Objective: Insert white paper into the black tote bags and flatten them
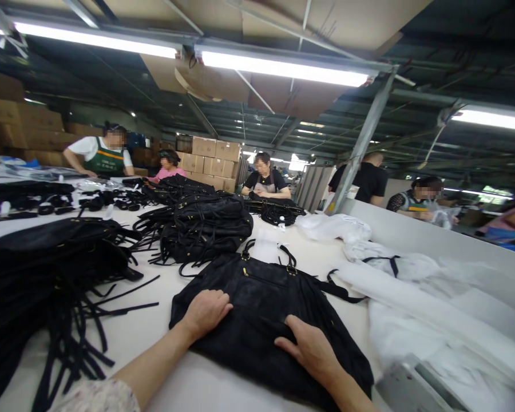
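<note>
A black handbag [261, 297] with gold hardware and thin straps lies flat on the white table [154, 332] in front of me. My left hand [206, 312] rests on the bag's left part, knuckles up and fingers curled under against the fabric. My right hand [311, 349] lies flat on the bag's lower right part, fingers stretched out and pressing it down. Neither hand lifts the bag.
Piles of black bags with loose straps sit at the left [47, 269] and centre back [206, 220]. White dust bags and wrapping [412, 297] cover the right side. Several other people work along the far table edge. Cardboard boxes [214, 157] stand behind them.
</note>
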`<state>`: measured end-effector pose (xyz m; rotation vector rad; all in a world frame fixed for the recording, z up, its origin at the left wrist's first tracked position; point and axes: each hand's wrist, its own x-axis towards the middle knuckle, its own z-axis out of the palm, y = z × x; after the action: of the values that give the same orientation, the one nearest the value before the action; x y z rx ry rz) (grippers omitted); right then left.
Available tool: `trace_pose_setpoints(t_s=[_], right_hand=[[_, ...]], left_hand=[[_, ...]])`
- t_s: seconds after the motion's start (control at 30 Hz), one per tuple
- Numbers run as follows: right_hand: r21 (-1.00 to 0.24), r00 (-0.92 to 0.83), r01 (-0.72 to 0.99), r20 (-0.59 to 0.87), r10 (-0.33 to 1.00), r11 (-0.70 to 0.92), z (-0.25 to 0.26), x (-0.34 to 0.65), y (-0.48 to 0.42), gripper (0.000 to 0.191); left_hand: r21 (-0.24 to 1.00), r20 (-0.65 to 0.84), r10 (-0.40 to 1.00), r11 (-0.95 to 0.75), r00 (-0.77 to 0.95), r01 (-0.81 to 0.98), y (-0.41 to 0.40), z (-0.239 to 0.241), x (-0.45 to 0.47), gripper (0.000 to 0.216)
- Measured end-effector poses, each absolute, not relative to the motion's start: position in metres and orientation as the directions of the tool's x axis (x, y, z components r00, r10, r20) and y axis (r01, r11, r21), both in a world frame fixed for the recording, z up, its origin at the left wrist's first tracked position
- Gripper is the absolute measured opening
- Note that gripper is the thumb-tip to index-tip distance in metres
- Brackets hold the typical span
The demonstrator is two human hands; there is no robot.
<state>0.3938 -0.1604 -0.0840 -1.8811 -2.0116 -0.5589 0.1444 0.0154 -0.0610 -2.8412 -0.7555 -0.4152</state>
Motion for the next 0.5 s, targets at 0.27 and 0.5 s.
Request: trace_pose_setpoints(t_s=[0.27, 0.5], right_hand=[[0.078, 0.016, 0.996, 0.387, 0.922, -0.050, -0.072, 0.391, -0.164, 0.030], [-0.297, 0.059, 0.949, -0.168, 0.984, -0.108, -0.008, 0.400, -0.184, 0.062]], left_hand=[[0.003, 0.259, 0.369, -0.924, 0.893, 0.382, -0.021, -0.028, 0.157, 0.031], [0.029, 0.249, 0.410, -0.909, 0.877, 0.417, -0.029, -0.041, 0.167, 0.036]])
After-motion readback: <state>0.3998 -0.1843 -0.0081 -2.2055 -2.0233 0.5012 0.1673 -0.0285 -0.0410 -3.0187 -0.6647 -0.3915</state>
